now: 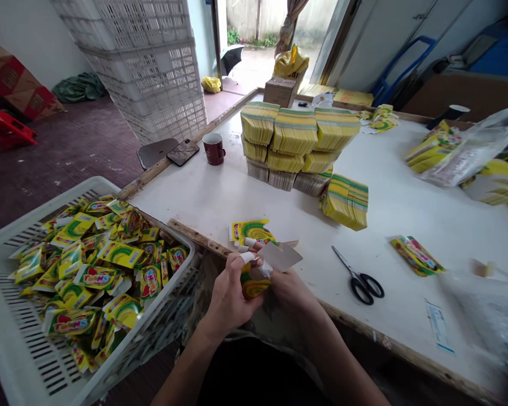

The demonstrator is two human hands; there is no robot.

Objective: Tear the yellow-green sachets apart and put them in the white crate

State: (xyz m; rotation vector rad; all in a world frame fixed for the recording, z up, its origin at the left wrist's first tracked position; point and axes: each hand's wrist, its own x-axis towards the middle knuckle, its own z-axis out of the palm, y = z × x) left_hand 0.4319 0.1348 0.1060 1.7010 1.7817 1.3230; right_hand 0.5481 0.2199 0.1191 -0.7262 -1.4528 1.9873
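At the white table (186, 192), left grip (232, 291) and right grip (291, 288) holding one yellow-green carton (253, 287), scissors (356, 276) nearby

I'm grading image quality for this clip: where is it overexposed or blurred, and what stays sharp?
Head view: daylight washes out the open doorway; head view: clear plastic at lower right is smeared; head view: scissors look crisp; head view: the yellow-green carton between left hand and right hand is partly covered.
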